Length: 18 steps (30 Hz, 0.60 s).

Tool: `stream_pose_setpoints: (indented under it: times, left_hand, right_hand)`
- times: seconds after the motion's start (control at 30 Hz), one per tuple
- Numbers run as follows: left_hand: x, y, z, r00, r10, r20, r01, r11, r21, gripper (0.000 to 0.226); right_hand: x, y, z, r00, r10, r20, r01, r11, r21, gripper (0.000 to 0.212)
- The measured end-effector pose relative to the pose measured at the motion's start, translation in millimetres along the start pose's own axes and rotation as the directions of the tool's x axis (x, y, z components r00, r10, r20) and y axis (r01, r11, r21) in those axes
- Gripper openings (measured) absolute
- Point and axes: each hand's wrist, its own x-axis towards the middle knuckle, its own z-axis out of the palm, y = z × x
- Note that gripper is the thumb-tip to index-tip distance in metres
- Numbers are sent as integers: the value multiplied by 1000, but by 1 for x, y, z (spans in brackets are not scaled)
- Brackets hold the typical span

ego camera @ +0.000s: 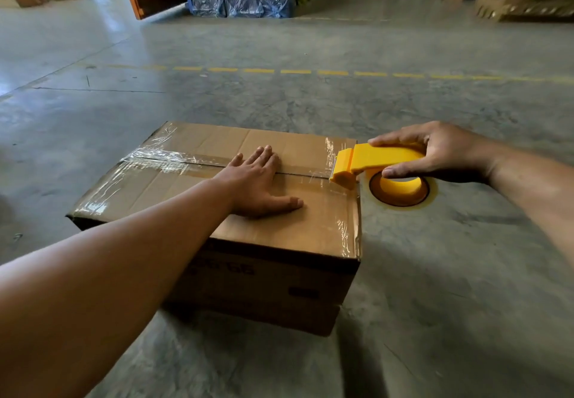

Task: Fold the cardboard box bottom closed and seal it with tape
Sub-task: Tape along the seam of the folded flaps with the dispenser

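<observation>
- So, the cardboard box (248,211) sits on the floor (279,102), flaps folded shut, seam already taped.
- On it, my left hand (259,182) presses flat, fingers straight.
- At its right edge, my right hand (435,152) grips the tape dispenser (372,161) (cutting remains, I'd judge).

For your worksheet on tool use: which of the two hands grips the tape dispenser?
The right hand grips the yellow tape dispenser; the left hand lies flat on the cardboard box.
</observation>
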Motion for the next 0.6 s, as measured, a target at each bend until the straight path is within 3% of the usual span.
stream_pose_setpoints:
  times: [0.1,0.33,0.6]
  left_hand:
    - [2,19,0,1000,-20,-7,20,1000,2,129]
    - [23,85,0,987,157,-36,-160,984,-85,131]
    - [26,75,8,984,175,-15,-176,982,-74,124]
  right_hand:
    - [1,3,-2,1000,-2,12,2,1000,-17,76]
    - [1,4,-5,1000,-9,8,9,1000,-16,69]
    - [-22,29,-6,999,31,-21,-30,998,59,64]
